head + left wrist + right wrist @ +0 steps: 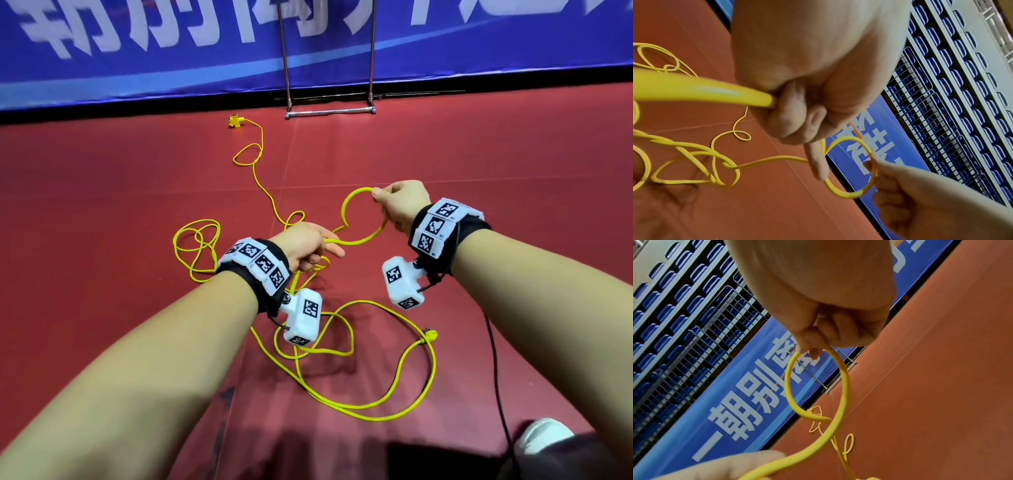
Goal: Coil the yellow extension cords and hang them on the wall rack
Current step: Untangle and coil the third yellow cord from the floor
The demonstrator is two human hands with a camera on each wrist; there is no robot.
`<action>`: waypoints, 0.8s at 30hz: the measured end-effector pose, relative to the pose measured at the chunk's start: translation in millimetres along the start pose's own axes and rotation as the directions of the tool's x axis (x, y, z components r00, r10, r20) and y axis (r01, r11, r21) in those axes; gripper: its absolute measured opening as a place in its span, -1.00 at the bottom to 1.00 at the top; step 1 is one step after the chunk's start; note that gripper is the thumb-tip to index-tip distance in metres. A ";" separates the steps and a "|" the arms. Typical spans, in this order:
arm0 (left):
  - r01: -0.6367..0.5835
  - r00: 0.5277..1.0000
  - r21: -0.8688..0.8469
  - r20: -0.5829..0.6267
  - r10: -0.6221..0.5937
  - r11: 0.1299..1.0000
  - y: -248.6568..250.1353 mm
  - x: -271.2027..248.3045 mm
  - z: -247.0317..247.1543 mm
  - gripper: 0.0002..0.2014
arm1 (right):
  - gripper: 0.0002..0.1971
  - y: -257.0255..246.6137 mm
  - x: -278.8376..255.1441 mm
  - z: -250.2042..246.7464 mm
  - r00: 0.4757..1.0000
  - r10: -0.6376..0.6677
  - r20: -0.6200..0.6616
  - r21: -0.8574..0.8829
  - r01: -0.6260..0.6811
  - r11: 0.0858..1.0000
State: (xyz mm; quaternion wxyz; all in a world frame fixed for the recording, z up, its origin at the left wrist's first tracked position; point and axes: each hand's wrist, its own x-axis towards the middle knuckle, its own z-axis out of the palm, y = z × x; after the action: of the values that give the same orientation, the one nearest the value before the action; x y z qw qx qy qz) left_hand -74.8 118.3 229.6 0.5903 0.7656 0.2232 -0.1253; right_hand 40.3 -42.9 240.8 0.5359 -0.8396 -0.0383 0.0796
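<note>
Left hand (pixel 305 245) curled on the gathered yellow cord (pixel 356 240), anchoring it; right hand (pixel 400 205) pinches one loop at 1 o'clock, apparently forming the next coil; remaining cord lies tangled on the floor (pixel 513 171).

I see a bright yellow cord (pixel 363 236) on a dark red floor (pixel 102 205), its far plug (pixel 235 121) yellow too. The banner (pixel 171 51) is blue with white characters. My wristbands (pixel 445 226) are black, carrying white blocks with black-and-white square markers.
</note>
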 end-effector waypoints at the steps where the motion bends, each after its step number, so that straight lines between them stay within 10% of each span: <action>1: -0.005 1.000 0.001 -0.006 0.005 1.000 0.5 -0.2 -1.1 -0.53 | -0.72 4.1 1.9 -4.2 1.000 -0.003 -0.026 -0.097 0.000 0.995; 5: -0.048 0.998 0.018 -0.042 0.048 0.999 3.0 -0.8 0.4 -0.51 | -0.64 12.1 5.5 -8.1 0.994 0.106 -0.020 -0.096 -0.107 0.990; 14: -0.091 0.991 0.107 0.104 0.080 0.990 -3.6 -4.6 22.3 -0.68 | -0.72 -17.0 0.7 -1.7 0.969 0.244 0.046 0.668 -0.211 0.713; 20: -0.117 0.979 0.285 0.195 0.062 0.951 0.7 -8.1 34.3 -0.52 | -0.72 -29.6 -7.1 2.4 0.952 0.093 0.290 0.610 -0.259 0.748; 24: -0.036 0.999 -0.091 -0.031 0.034 0.995 12.7 -1.6 15.9 -0.58 | -0.70 -25.9 -14.3 4.8 0.941 -0.033 0.336 0.385 -0.105 0.917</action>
State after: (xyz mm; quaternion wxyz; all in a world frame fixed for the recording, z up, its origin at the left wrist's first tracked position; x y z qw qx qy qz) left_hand -68.9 100.1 236.8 0.6237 0.7431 0.2239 -0.0933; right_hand 25.9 -29.8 263.6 0.6790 -0.6880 -0.0964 0.2374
